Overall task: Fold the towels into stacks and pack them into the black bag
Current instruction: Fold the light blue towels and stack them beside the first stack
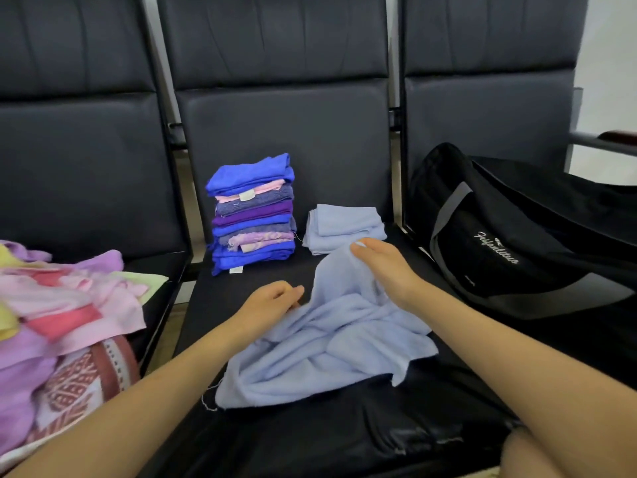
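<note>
Folding step: left hand (pixel 272 298) and right hand (pixel 386 267) both pinch crumpled pale towel (pixel 327 353); next, spread flat on seat (pixel 344 439).

Pale blue towel (pixel 320 350), blue-purple-pink stack (pixel 253 215), black bag (pixel 499 236) with grey straps, possibly white lettering

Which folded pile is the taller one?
The mixed blue, purple and pink stack, at the seat's back left. The light blue pile beside it, on its right, is only a few layers high.
</note>
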{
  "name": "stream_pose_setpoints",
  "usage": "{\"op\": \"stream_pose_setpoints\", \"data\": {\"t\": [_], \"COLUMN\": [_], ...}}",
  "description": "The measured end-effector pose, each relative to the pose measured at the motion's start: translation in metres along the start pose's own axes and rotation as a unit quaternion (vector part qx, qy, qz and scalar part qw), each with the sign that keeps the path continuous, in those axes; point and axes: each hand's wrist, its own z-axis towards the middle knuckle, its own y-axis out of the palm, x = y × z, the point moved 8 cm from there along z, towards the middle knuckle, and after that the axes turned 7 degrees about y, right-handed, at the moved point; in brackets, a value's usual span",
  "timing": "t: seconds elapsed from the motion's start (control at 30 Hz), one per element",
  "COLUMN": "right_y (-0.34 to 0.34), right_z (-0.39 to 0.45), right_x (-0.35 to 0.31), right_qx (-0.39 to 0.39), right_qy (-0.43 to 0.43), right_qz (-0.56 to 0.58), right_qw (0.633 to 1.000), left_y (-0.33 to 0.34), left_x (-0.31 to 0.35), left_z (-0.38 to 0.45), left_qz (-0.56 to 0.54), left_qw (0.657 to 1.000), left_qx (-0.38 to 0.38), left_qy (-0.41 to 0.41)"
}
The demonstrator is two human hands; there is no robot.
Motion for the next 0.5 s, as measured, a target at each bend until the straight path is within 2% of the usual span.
{"op": "stream_pose_setpoints", "data": {"t": [0.1, 0.17, 0.23, 0.33, 0.43, 0.5], "right_y": [0.014, 0.018, 0.019, 0.015, 0.006, -0.002], "right_z": [-0.01, -0.015, -0.018, -0.02, -0.019, -0.016], "right_x": [-0.009, -0.011, -0.012, -0.012, -0.012, -0.01], "right_qx": [-0.075, -0.108, -0.125, -0.116, -0.088, -0.059], "right_qy": [-0.019, -0.029, -0.041, -0.041, -0.049, -0.045], "right_qz": [-0.034, -0.076, -0.102, -0.086, -0.073, -0.08], "right_qw": [0.996, 0.991, 0.986, 0.989, 0.992, 0.994], "left_y": [0.01, 0.012, 0.017, 0.03, 0.041, 0.037], "left_x": [0.003, 0.007, 0.014, 0.024, 0.023, 0.021], "left_z": [0.001, 0.004, 0.009, 0.007, 0.003, 0.003], "left_qz": [-0.066, -0.073, -0.076, -0.064, 0.046, 0.053], "left_qw": [0.997, 0.995, 0.996, 0.996, 0.993, 0.993], "left_qx": [0.036, 0.059, 0.048, 0.01, -0.039, -0.022], "left_qy": [-0.031, -0.019, 0.012, 0.063, 0.099, 0.099]}}
